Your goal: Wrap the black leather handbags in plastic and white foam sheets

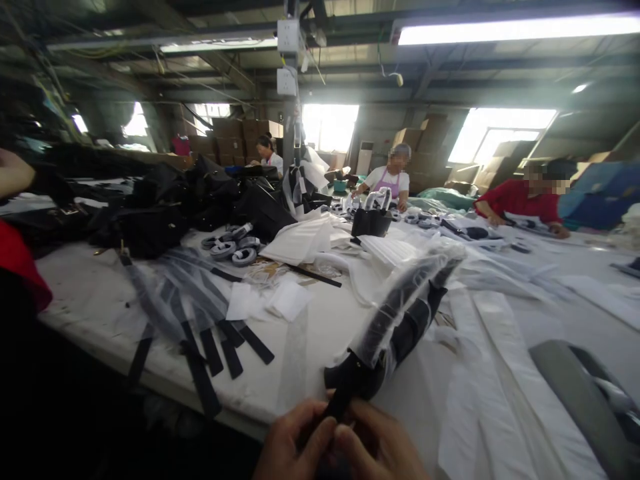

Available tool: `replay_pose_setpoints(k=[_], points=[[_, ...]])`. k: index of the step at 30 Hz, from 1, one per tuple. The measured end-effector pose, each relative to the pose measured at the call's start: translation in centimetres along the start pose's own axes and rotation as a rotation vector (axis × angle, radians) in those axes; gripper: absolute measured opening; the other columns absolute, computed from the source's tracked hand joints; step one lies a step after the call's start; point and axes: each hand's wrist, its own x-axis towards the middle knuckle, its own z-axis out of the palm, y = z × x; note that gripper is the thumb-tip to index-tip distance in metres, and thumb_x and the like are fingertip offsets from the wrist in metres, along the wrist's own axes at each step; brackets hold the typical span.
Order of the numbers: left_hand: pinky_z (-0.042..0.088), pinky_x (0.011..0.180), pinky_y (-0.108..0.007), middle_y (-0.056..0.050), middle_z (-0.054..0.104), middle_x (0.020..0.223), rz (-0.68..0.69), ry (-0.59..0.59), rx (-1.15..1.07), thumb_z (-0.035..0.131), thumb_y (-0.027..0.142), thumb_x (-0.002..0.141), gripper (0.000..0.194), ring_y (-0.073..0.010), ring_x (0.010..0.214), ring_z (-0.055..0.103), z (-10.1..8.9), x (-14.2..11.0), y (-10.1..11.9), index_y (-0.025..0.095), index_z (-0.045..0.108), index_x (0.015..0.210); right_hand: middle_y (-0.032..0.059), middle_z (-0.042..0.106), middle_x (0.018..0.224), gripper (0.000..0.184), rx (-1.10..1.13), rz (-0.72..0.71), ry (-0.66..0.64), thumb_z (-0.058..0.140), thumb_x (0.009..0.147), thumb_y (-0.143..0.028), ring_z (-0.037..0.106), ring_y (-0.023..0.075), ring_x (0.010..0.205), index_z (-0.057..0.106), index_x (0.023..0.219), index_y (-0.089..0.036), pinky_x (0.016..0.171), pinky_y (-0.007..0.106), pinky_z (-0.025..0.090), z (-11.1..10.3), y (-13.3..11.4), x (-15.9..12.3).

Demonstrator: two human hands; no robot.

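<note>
At the bottom middle, my left hand [296, 441] and my right hand [380, 443] meet with thumbs close together. Both are closed on a black strap [343, 399], whose lower end is hidden among the fingers. The strap runs up to a black bag [413, 327] lying slanted on the white table [310, 373]. Clear plastic film and white padding [383, 330] cover part of the bag. Left of my hands lie several loose black straps [210, 350], partly under thin clear film [165, 293].
White paper pieces [287, 300], rolled grey straps [225, 248] and a pile of black bags [165, 213] lie further back. Long white strips [493, 380] and a grey-and-black item [575, 387] are at right. Co-workers sit across the table; a red sleeve [20, 267] is at left.
</note>
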Motion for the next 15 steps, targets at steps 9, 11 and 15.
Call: replay_pose_setpoints(k=[9, 11, 15], points=[[0.054, 0.079, -0.029, -0.007, 0.074, 0.089, 0.087, -0.216, 0.506, 0.060, 0.045, 0.090, 0.033, -0.0215, 0.085, 0.069, -6.8, 5.9, 4.2, 0.017, 0.075, 0.087, 0.0068, 0.068, 0.074, 0.042, 0.215, -0.042, 0.299, 0.058, 0.088, -0.055, 0.062, 0.0204, 0.073, 0.078, 0.088, -0.018, 0.069, 0.026, 0.049, 2.1, 0.1, 1.1], [0.055, 0.076, -0.030, -0.007, 0.072, 0.086, 0.059, -0.055, 0.579, 0.051, 0.042, 0.096, 0.034, -0.0201, 0.082, 0.069, -8.6, 10.2, 4.4, 0.014, 0.070, 0.096, 0.0019, 0.061, 0.056, 0.047, 0.318, 0.067, 0.258, 0.060, 0.085, -0.059, 0.055, 0.0160, 0.053, 0.076, 0.099, -0.017, 0.054, 0.024, 0.044, 2.0, 0.4, 1.2], [0.053, 0.088, -0.043, -0.009, 0.064, 0.113, 0.009, 0.252, 0.775, 0.058, 0.035, 0.095, 0.027, -0.0219, 0.100, 0.064, -11.0, 17.7, 3.0, 0.015, 0.062, 0.112, -0.0005, 0.057, 0.048, 0.056, 0.448, 0.101, 0.240, 0.060, 0.080, -0.068, 0.049, 0.0120, 0.042, 0.072, 0.093, -0.014, 0.045, 0.022, 0.037, 2.2, 0.9, 1.2]])
